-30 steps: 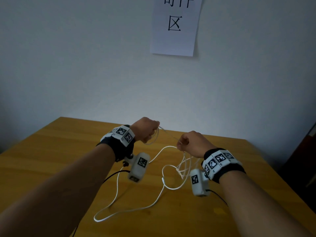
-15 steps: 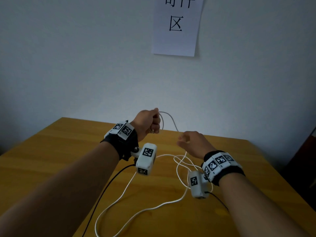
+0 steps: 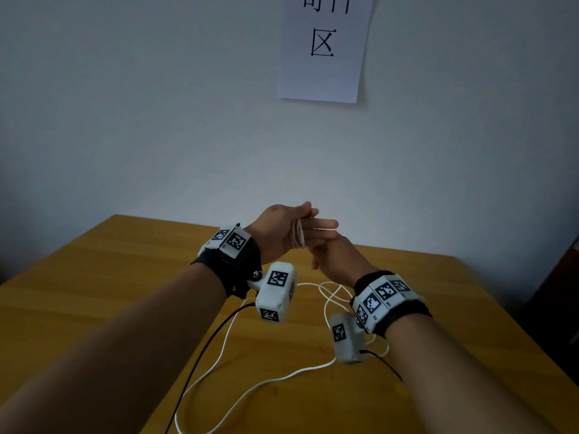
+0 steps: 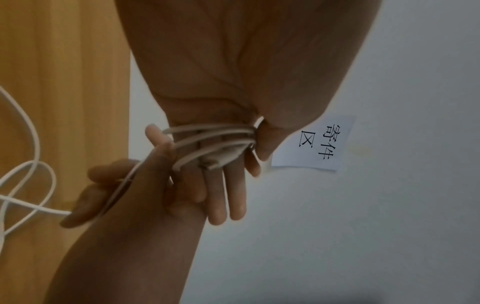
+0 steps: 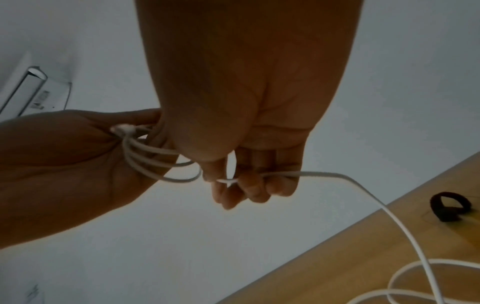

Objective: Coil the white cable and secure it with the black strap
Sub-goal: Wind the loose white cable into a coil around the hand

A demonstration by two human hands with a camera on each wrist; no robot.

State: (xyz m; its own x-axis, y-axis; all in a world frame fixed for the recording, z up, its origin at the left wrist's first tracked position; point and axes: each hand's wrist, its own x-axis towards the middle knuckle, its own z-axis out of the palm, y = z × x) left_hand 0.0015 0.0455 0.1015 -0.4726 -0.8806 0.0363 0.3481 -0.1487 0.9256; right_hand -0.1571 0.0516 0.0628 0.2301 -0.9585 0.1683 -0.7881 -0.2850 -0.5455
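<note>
The white cable (image 3: 272,382) trails in loose loops over the wooden table (image 3: 109,292). Several turns of it (image 4: 207,135) wrap round the straight fingers of my left hand (image 3: 308,222), held above the table's far side. The left thumb (image 4: 262,144) pins the cable's plug end (image 5: 124,129) against the hand. My right hand (image 3: 329,258) is just below and against the left, its fingers (image 5: 249,189) curled round the cable's running part (image 5: 324,174). The black strap (image 5: 446,207) lies looped on the table, seen only in the right wrist view.
A paper sign (image 3: 326,48) hangs on the white wall behind the table. Thin black leads (image 3: 200,349) run from the wrist cameras across the tabletop. The table's right edge (image 3: 513,327) drops off beside a dark object.
My left hand has risen and straightened its fingers. My right hand moved up and left to meet it, laying cable across the left fingers. Slack on the table has drawn in.
</note>
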